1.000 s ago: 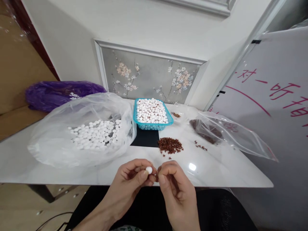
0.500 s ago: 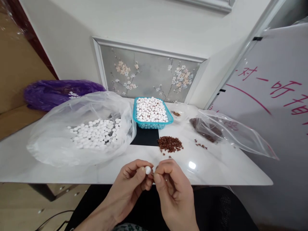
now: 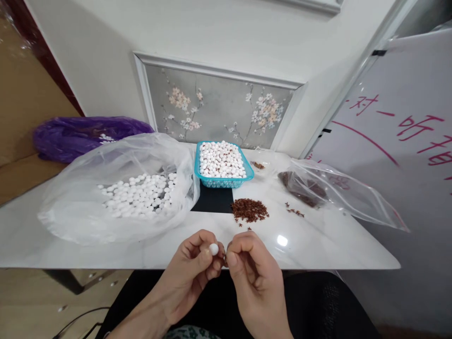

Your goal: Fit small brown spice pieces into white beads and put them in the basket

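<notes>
Between the thumb and fingers of my left hand [image 3: 189, 275] is a small white ball [image 3: 213, 249]. My right hand [image 3: 257, 282] is closed in a pinch just to its right, fingertips close to those of the left. A tiny dark bit shows at the right fingertips, too small to name. Beyond the hands lies a pile of small brown star-shaped pieces [image 3: 249, 210]. A blue basket [image 3: 226, 182] behind it is heaped with white balls, brown bits showing among them. On the left, a translucent plastic bag [image 3: 77, 202] holds many loose white balls.
The white table [image 3: 328, 249] has its front edge close to my lap. A clear zip bag [image 3: 360, 193] of brown pieces lies at the right, a few pieces beside it. A purple bag [image 3: 70, 136] sits at the back left. A whiteboard [image 3: 416, 197] stands at the right.
The white ball has shifted slightly left and up in my left fingers. My right hand keeps its pinch in nearly the same place.
</notes>
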Demonstrator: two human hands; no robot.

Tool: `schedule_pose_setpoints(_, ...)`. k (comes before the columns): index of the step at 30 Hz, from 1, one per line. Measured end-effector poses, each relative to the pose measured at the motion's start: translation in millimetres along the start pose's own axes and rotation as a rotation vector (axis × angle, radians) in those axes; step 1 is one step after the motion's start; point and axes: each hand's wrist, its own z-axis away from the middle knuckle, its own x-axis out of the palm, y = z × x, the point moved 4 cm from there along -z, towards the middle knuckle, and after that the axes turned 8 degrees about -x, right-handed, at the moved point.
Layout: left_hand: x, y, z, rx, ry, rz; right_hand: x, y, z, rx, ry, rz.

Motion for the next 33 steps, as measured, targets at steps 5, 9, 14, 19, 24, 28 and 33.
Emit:
schedule_pose_setpoints(5, -2.6, 2, 1, 0.045, 0.035, -0.061, 1, -2, 0, 0.035, -0.033, -0.004)
schedule_pose_setpoints(9, -1.5, 3, 2, 0.056, 0.047, -0.117, 2, -2, 0, 0.038, -0.035, 0.045)
schedule_pose_setpoints(14, 0.4, 6, 3, 0.085, 0.073, -0.186, 2, -2, 0, 0.026, -0.034, 0.073)
schedule_pose_setpoints(19, -0.8, 12, 4, 0.18, 0.111, -0.333, 1, -3, 0, 0.025, -0.05, 0.101)
schedule_pose_setpoints(24, -3.3, 16, 4, 0.219, 0.131, -0.423, 3, -1, -1, 0.032, -0.071, 0.111)
schedule_pose_setpoints(28, -5.1, 16, 5, 0.239, 0.136, -0.474, 4, 3, 2, 0.015, -0.041, 0.113)
schedule_pose_setpoints(33, -7.3, 18, 6, 0.271, 0.13, -0.55, 5, 5, 2, 0.026, -0.039, 0.147)
